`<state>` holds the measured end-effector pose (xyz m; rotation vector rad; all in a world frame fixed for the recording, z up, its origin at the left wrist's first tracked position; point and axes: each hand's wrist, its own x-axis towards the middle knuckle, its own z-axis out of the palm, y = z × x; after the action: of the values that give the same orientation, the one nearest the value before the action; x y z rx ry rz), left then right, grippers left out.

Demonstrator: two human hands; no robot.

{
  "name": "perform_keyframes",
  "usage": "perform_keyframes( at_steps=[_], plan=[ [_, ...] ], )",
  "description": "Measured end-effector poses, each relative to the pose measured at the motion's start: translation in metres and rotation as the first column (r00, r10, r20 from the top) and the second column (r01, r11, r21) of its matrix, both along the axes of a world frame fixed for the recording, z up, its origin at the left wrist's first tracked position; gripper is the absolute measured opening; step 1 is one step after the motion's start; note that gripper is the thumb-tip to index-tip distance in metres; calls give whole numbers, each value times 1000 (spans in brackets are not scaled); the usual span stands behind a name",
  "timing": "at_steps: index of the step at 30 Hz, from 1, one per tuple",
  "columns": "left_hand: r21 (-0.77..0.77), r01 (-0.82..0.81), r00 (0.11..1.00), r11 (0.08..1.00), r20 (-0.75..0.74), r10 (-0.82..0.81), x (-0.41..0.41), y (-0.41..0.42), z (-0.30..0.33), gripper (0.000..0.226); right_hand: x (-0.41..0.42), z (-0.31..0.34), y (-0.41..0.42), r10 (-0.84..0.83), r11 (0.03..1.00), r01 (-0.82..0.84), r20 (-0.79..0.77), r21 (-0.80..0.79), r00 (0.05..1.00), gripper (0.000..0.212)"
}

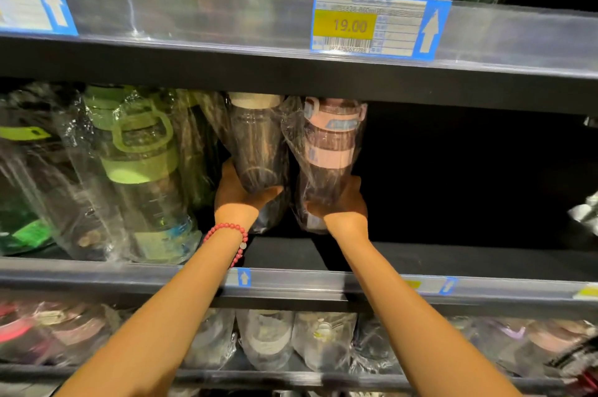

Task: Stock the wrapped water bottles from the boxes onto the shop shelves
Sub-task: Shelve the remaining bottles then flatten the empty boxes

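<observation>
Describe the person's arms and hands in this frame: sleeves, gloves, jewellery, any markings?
Both forearms are bare, with no sleeves in view. The left hand and right hand wear no gloves, and no rings or markings show. The left wrist carries a red beaded bracelet with one small silvery charm. The right wrist is bare, with no watch or band.

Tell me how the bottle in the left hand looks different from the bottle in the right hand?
The left-hand bottle has a cream lid, while the right-hand bottle has a pink lid with a pink handle. The left-hand bottle's body is plain dark, but the right-hand bottle wears a pink band around its middle. The left hand grips its bottle beside the green-lidded bottles; the right hand holds its bottle next to the dark gap. Both are wrapped in clear plastic.
</observation>
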<state>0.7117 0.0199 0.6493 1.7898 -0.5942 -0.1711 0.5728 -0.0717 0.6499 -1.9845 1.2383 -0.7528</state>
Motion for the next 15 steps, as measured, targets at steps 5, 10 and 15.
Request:
perform_keyframes(
  at_steps=[5, 10, 15],
  plan=[
    [-56, -9, 1000, 998, 5, 9, 0, -5, 3, 101, 12, -6, -6, -25, 1000, 23, 102, 21, 994, 76],
    [-85, -11, 1000, 996, -20, 9, -1, -7, 3, 98, 20, -12, -9, -40, 999, 41, 128, -7, 991, 78],
    [-103, 9, 1000, 995, 0, -9, 1, -10, -1, 98, 21, -17, -12, -36, 999, 38, 148, -9, 988, 78]
  ],
)
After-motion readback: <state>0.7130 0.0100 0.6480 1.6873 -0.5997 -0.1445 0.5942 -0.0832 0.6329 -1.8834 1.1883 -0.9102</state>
